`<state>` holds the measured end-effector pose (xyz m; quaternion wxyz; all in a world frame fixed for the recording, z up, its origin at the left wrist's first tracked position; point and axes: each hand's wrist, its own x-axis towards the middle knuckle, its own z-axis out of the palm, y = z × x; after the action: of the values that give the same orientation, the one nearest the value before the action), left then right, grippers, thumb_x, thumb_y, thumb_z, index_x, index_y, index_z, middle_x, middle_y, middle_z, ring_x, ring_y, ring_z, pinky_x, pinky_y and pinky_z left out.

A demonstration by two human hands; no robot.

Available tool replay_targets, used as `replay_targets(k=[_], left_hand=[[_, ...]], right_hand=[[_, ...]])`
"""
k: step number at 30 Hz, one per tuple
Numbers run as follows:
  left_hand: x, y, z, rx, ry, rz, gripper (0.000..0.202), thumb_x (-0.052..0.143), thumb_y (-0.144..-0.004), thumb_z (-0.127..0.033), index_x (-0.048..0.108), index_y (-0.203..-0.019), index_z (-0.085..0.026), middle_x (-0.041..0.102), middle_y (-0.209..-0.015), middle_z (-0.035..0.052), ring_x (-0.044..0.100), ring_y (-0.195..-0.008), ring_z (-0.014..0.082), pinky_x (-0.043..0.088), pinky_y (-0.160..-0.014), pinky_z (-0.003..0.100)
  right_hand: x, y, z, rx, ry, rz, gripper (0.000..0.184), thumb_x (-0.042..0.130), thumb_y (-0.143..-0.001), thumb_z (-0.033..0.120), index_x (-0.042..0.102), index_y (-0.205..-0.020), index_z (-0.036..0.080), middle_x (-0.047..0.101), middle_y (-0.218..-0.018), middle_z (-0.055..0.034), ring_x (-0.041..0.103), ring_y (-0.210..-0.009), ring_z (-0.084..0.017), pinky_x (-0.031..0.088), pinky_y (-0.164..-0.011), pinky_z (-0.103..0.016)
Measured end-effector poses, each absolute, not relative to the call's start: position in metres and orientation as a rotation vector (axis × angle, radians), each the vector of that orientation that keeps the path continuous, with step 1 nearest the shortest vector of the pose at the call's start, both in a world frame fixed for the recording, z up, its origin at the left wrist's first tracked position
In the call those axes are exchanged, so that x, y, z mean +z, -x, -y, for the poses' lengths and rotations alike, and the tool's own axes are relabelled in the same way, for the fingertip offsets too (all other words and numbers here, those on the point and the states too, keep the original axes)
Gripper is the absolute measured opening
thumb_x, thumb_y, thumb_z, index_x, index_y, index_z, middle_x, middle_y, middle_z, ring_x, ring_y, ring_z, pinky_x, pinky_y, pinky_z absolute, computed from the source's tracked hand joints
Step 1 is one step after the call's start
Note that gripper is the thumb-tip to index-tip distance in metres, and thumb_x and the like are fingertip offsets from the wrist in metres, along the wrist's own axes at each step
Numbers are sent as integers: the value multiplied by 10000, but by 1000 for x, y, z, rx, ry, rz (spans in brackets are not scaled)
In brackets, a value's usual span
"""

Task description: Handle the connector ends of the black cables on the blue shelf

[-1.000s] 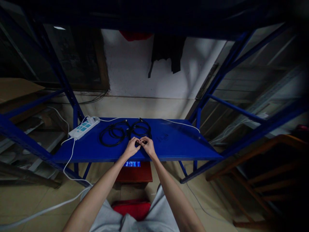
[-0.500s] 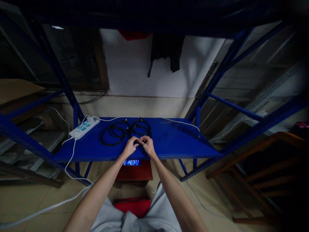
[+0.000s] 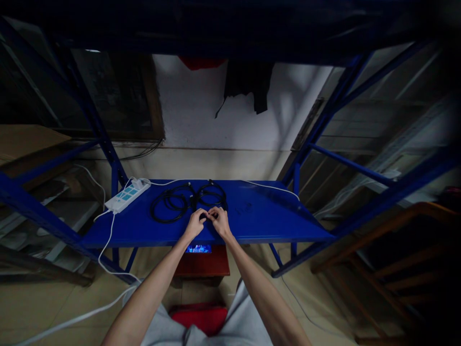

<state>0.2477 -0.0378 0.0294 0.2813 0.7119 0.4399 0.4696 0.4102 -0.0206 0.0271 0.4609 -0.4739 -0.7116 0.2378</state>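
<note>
A blue shelf (image 3: 266, 218) carries a white power strip (image 3: 124, 198) at left, then a coil of black cable (image 3: 175, 210). The left hand (image 3: 195, 224), fingers curled, nearly meets the right hand (image 3: 220, 222) at the fingertips, before a second black coil (image 3: 224, 196) (whatever they pinch is too small to tell).

Left hand (image 3: 195, 225): left uncovered, with bare fingers shown at the grip.
Right hand (image 3: 219, 222): left uncovered too, the wrist bare just behind the grip.
Left forearm (image 3: 147, 288): bared from the wrist down, slender near the grip and broadened farther from it.
Right forearm (image 3: 261, 288): bared and tapered in the same way.
Grey legwear (image 3: 248, 322): worn over both thighs, well below the grip; light-toned, plain, softly creased, and bunched into a raised fold at the lap.
</note>
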Motion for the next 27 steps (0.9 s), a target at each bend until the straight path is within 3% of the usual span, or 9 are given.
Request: replay_targets(k=[12, 17, 20, 23, 27], left_hand=[[13, -248, 25, 1434, -1717, -1198, 344, 651, -673, -41, 501, -932, -210, 548, -944, 5, 576, -928, 167, 483, -925, 329], [9, -243, 21, 1462, -1598, -1105, 387, 520, -631, 19, 501, -944, -208, 558, -988, 18, 598, -993, 157, 479, -1005, 351], [8, -242, 20, 1468, -1581, -1077, 439, 453, -587, 40, 513, -946, -206, 566, -969, 14, 606, -1004, 157, 477, -1020, 354], [11, -244, 24, 1460, -1661, -1133, 406, 466, -617, 32, 529, -939, -206, 558, -969, 19, 600, -984, 166, 488, -985, 346], [18, -249, 33, 1386, -1893, -1309, 272, 551, -725, -36, 564, -935, -209, 550, -1040, 58, 574, -1027, 215, 477, -979, 390]], right_hand=[[26, -393, 13, 604, 1219, 1762, 174, 637, -752, 137, 664, -900, 224, 669, -722, 1, 576, -733, -191, 383, -688, -279], [28, -387, 12, 716, 1179, 1713, 226, 633, -748, 169, 625, -967, 223, 664, -690, 31, 535, -595, -158, 362, -611, -259], [28, -384, 12, 703, 1204, 1684, 141, 644, -742, 185, 632, -879, 218, 654, -675, 28, 530, -595, -153, 361, -613, -257], [24, -387, 12, 686, 1176, 1690, 26, 641, -758, 210, 629, -781, 209, 646, -699, 13, 530, -633, -152, 366, -629, -258], [22, -398, 13, 780, 1089, 1719, 57, 639, -786, 260, 635, -796, 204, 640, -728, 1, 530, -651, -156, 399, -648, -263]])
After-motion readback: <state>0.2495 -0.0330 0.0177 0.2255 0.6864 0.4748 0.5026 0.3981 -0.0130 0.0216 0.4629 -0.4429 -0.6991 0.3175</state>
